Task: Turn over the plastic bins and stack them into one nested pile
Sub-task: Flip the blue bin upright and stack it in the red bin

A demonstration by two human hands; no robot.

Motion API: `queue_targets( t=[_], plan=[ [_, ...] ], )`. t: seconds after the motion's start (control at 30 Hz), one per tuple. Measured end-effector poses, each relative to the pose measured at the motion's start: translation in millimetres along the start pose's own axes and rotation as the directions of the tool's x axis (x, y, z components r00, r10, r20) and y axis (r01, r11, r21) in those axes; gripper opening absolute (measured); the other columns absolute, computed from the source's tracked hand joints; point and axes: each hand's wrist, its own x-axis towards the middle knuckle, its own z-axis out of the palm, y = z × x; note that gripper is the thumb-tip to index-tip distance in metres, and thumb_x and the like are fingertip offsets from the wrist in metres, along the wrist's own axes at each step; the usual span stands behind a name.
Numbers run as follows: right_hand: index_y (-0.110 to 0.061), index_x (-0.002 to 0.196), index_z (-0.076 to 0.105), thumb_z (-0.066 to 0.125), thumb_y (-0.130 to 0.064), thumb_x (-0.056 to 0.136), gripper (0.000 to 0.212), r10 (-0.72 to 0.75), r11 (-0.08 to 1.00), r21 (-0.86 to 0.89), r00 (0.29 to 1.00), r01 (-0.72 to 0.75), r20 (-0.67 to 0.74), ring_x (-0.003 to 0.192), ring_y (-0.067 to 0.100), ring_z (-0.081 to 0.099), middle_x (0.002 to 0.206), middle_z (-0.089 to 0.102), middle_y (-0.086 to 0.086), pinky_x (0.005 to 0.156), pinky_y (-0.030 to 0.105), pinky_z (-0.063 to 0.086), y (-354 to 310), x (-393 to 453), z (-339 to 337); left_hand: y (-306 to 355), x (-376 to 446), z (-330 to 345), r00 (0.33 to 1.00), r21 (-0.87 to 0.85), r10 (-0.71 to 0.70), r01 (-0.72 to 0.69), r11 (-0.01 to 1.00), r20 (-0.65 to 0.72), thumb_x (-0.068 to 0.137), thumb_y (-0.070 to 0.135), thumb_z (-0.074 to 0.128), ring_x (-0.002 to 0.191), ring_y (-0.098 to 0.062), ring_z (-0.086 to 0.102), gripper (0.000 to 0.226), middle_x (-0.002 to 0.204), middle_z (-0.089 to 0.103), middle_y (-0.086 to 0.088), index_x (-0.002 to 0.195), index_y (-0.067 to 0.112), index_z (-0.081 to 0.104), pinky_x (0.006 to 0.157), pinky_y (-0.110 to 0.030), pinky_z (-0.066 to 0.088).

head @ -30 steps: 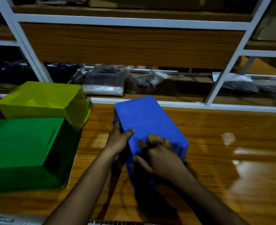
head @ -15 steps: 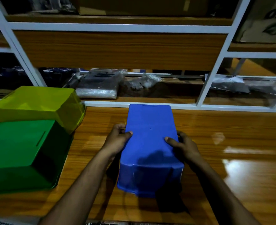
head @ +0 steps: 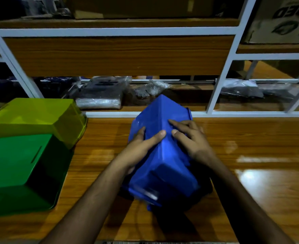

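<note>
Blue bin: a blue plastic bin (head: 160,147) sits tilted at the middle of a wooden table (head: 250,182), one long edge raised like a ridge and pointing up toward the camera, its bottom end nearest the viewer (slightly blurred there).

Left hand: the left hand (head: 141,148) lies against the bin's left-facing wall, thumb stretched up along the ridge and fingers wrapped over the side, gripping it.

Right hand: the right hand (head: 191,140) is spread across the bin's right-facing wall, fingers fairly straight and fanned toward the ridge, pressing flat on the plastic rather than curling round it.

Green bin: a dark green bin (head: 20,171) rests upside down at the left edge of the table, a narrow slot showing in its upturned base; well apart from the blue one.

Yellow-green bin: a yellow-green bin (head: 37,117) stands just behind the green one, also upside down, the two touching or nearly so (the gap cannot be made out).

Backdrop: a white-framed shelf unit (head: 220,81) with wooden boards runs behind the table; plastic-wrapped packets (head: 101,95) lie on its lowest level and a cardboard box (head: 284,22) sits at upper right.
</note>
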Motion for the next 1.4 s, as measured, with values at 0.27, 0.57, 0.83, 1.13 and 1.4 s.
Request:
queue_targets(
  t=[0.27, 0.57, 0.83, 1.13, 1.4],
  plan=[
    [-0.024, 0.142, 0.049, 0.060, -0.054, 0.085, 0.066, 0.293, 0.946, -0.143, 0.956, -0.290, -0.002, 0.113, 0.031, 0.058, 0.125, 0.059, 0.009, 0.091, 0.043, 0.051, 7, -5, -22, 14, -4, -4, 0.980, 0.008, 0.120, -0.120, 0.993, -0.159, 0.055, 0.054, 0.076, 0.115, -0.019, 0.062, 0.080, 0.131, 0.061, 0.003, 0.129, 0.032, 0.057, 0.103, -0.047, 0.048],
    [-0.012, 0.145, 0.044, 0.071, -0.008, 0.087, 0.064, 0.324, 0.796, 0.505, 0.940, -0.333, 0.108, 0.088, 0.039, 0.071, 0.087, 0.067, 0.031, 0.080, 0.052, 0.055, 7, -8, -32, 19, -14, -17, 0.969, -0.084, 0.163, -0.181, 0.980, -0.184, 0.087, 0.004, 0.069, 0.101, -0.026, 0.071, 0.037, 0.109, 0.073, -0.014, 0.122, 0.007, 0.062, 0.087, -0.042, 0.057],
    [-0.015, 0.146, 0.043, 0.066, -0.003, 0.090, 0.062, 0.236, 0.819, 0.508, 0.964, -0.267, 0.126, 0.085, 0.026, 0.071, 0.085, 0.065, 0.016, 0.077, 0.036, 0.059, 3, -6, -28, -7, -16, -19, 0.959, 0.064, 0.139, -0.127, 0.990, -0.245, 0.078, 0.001, 0.078, 0.070, -0.010, 0.068, 0.027, 0.091, 0.074, -0.012, 0.103, 0.007, 0.073, 0.061, -0.020, 0.052],
    [-0.008, 0.110, 0.065, 0.065, -0.002, 0.088, 0.023, 0.350, 0.618, 0.727, 0.933, -0.300, 0.087, 0.086, 0.031, 0.070, 0.090, 0.075, 0.012, 0.075, 0.036, 0.059, -14, -3, -16, 24, -30, -9, 0.918, 0.574, 0.384, -0.262, 0.776, -0.101, 0.089, 0.031, 0.069, 0.094, 0.003, 0.062, 0.024, 0.102, 0.070, 0.016, 0.112, 0.023, 0.074, 0.077, -0.006, 0.044],
    [-0.017, 0.124, 0.059, 0.062, -0.002, 0.092, 0.036, 0.123, 0.889, 0.408, 0.967, -0.207, 0.223, 0.097, 0.008, 0.067, 0.117, 0.072, 0.007, 0.079, 0.017, 0.051, -6, 4, -2, 22, -20, -10, 0.953, 0.291, 0.256, -0.202, 0.935, -0.162, 0.082, 0.052, 0.066, 0.091, -0.019, 0.069, 0.042, 0.097, 0.074, 0.001, 0.109, 0.020, 0.071, 0.082, -0.042, 0.057]
  ],
)
